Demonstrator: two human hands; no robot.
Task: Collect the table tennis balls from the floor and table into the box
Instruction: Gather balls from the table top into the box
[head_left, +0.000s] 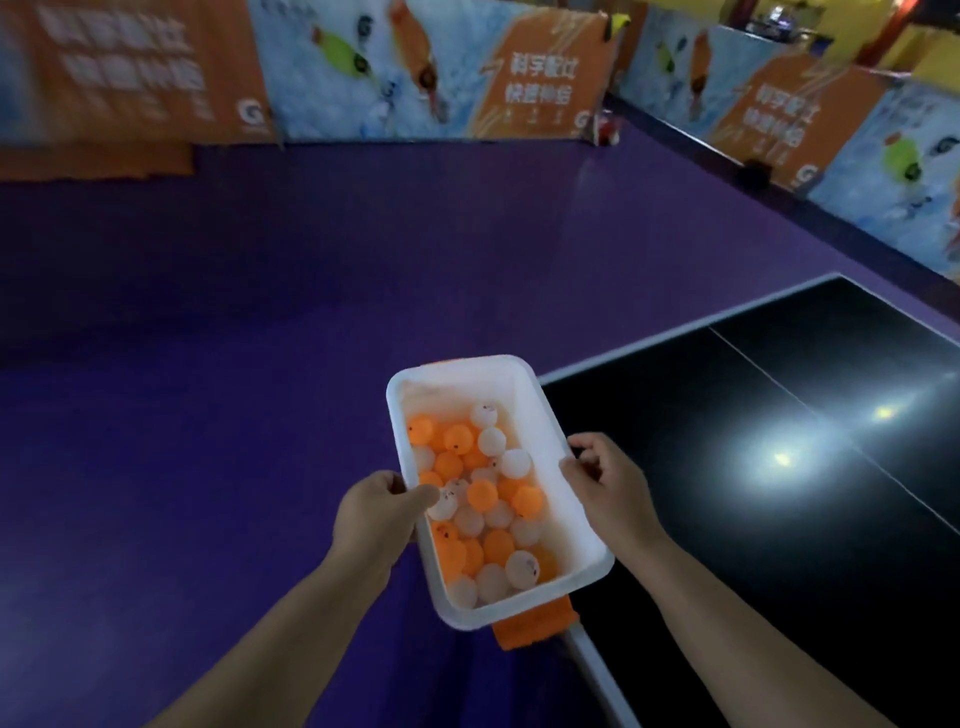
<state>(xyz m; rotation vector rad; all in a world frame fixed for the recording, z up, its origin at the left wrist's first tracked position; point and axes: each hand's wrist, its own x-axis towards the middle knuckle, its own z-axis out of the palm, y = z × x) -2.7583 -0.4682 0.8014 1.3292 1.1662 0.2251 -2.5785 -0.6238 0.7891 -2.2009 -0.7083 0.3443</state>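
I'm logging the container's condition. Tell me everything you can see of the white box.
The white box is a rectangular open tub, plastic-looking, with rounded corners and a broad rim; an orange tab juts from its near end. Orange and white balls fill its bottom. The left hand grips its left rim, the right hand its right rim, at the corner of the dark table.

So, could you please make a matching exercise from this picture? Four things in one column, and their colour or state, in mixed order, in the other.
Things:
1. floor
2. table
3. box
4. balls

Descriptions:
A. orange and white, heaped together
B. black, with lamp glare
C. purple
D. white, gripped by the left hand and the right hand

Pairs: 1-C, 2-B, 3-D, 4-A
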